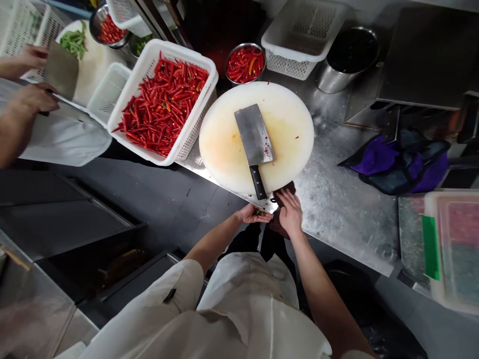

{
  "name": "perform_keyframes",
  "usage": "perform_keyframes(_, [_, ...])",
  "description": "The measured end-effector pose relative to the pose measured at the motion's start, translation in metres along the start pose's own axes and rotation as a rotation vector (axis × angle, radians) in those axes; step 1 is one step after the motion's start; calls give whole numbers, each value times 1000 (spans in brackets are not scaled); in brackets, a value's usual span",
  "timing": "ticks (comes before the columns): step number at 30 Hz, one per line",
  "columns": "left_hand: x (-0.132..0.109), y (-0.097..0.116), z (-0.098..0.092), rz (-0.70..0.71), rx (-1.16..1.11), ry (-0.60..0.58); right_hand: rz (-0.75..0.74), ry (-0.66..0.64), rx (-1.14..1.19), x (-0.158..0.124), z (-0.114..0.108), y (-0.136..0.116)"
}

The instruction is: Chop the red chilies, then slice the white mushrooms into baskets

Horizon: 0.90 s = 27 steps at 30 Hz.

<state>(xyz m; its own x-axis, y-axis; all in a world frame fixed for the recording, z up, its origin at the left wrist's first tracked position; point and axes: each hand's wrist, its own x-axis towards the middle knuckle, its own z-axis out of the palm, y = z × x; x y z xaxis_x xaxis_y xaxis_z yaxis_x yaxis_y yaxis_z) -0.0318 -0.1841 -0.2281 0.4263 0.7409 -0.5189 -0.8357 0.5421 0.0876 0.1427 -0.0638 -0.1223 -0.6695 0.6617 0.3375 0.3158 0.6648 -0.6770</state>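
Note:
At the steel counter's front edge, my left hand (256,214) is cupped palm up, holding small green and red chilli scraps (261,213). My right hand (291,212) lies beside it with fingers stretched over the edge, on or next to a dark cloth-like thing (277,224). A few more green bits are scattered between the hands and the board. Just beyond them is a round white chopping board (217,144), stained yellow. A cleaver (254,134) rests flat on it, its black handle towards me and red flecks on the blade.
Left of the board stands a white basket (160,104) of red chillies. Behind are a chilli bowl (246,64), another white basket (290,52) and a metal pot (346,60). A purple-black cloth (396,162) lies right. A co-worker's hands (35,97) hold cleavers, far left.

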Motion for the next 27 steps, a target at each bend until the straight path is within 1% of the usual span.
perform_keyframes(3, [-19, 12, -5, 23, 19, -25, -99, -106, 4, 0, 21, -10])
perform_keyframes(7, [-40, 28, -9, 21, 51, 52, -191, -219, 97, -7, 35, -24])
perform_keyframes(8, [-43, 30, -10, 42, 46, 74, -199, -219, 119, -7, 37, -27])
perform_keyframes(11, [-49, 35, -11, 115, 25, 118, -181, -158, 127, -4, 42, -31])
perform_keyframes(13, [-51, 37, -13, 144, 20, 129, -183, -160, 98, 1, 47, -35])
perform_keyframes(15, [-52, 39, -16, 159, 14, 144, -218, -216, 87, 6, 53, -39])
perform_keyframes(17, [-53, 41, -20, 173, 3, 168, -271, -300, 102, 11, 60, -44])
perform_keyframes(19, [-55, 44, -24, 190, -6, 181, -339, -393, 138, 15, 64, -47])
perform_keyframes(21, [-59, 47, -27, 219, -10, 183, -413, -445, 193, 18, 66, -51])
perform_keyframes(22, [-61, 49, -28, 235, -7, 188, -447, -445, 222, 19, 66, -53])
perform_keyframes(24, [-67, 53, -31, 245, 15, 216, -491, -402, 255, 20, 66, -56])
perform_keyframes(27, [-75, 58, -36, 240, 61, 250, -462, -328, 192, 21, 72, -62])
